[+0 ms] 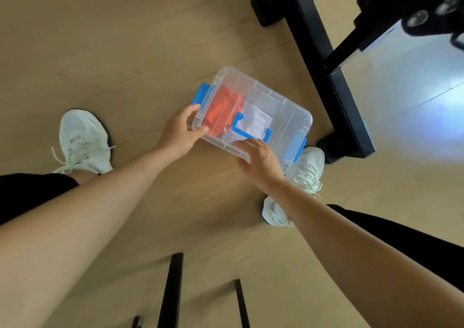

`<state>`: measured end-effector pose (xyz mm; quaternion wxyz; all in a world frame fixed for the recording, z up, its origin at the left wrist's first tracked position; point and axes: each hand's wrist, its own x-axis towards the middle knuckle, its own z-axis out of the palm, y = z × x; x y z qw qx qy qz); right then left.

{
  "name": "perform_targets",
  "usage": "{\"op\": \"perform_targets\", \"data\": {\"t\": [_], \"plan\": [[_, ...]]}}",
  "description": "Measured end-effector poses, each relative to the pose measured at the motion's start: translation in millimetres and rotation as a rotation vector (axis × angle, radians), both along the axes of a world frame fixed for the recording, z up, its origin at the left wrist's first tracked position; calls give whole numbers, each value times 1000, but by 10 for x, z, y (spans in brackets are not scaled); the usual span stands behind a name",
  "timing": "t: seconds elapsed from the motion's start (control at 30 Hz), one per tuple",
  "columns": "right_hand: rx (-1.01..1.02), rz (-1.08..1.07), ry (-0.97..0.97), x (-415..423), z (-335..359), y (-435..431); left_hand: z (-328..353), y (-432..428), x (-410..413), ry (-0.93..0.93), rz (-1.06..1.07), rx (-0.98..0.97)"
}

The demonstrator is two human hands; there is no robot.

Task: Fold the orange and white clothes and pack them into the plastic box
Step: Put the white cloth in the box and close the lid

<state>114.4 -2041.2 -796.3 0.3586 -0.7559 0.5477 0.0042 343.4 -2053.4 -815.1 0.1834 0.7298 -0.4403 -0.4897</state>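
A clear plastic box (288,116) with its lid on, blue side latches and a blue top handle (241,126) sits over the wooden floor between my feet. Through the lid the folded orange garment (221,111) lies at the left and the folded white garment (256,121) at the right. My left hand (180,131) grips the box's near left corner, thumb on the lid. My right hand (261,159) holds the near long edge, fingers on the lid beside the handle. Whether the box rests on the floor or is lifted, I cannot tell.
My two white sneakers (82,141) (306,172) stand on either side of the box. A black table frame and leg (336,81) rise at the right, with a bright reflective surface (414,96) beyond. Thin black bars (173,290) cross the floor at the bottom.
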Motion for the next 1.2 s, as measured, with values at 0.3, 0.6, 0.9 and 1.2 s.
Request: {"op": "perform_targets", "data": {"t": [0.3,0.6,0.9,1.2], "plan": [[21,-981,171,-655,-84,-204,-92,-72,-66,-118,38,-50],[280,-1212,-221,-837,-213,-365,-81,235,-42,-158,98,98],[298,-1198,-255,-804,-282,-404,-60,162,82,-19,200,193],[294,-1233,-238,-700,-251,-384,-80,85,93,-226,23,-7]]}}
